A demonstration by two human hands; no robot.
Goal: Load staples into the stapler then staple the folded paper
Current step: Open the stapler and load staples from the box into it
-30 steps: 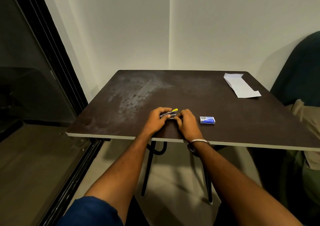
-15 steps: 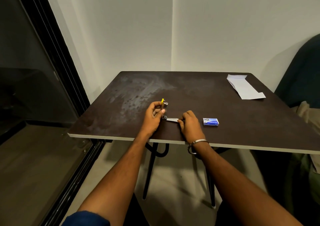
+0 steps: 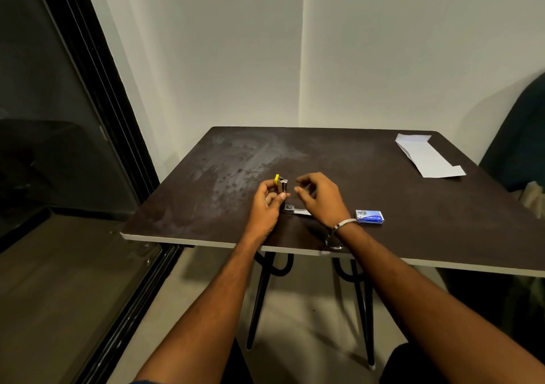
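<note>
Left hand (image 3: 267, 204): we hold the stapler (image 3: 281, 187) swung open, top upright.
Right hand (image 3: 320, 198): ours, empty, fingers loosely curled.
Staple box (image 3: 369, 217): at 3 o'clock.
Folded paper (image 3: 426, 159): at 1 o'clock on the tabletop (image 3: 413, 207).

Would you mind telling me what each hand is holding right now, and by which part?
The left hand pinches the small yellow-tipped metal stapler by its raised upper arm. The right hand holds nothing.
</note>
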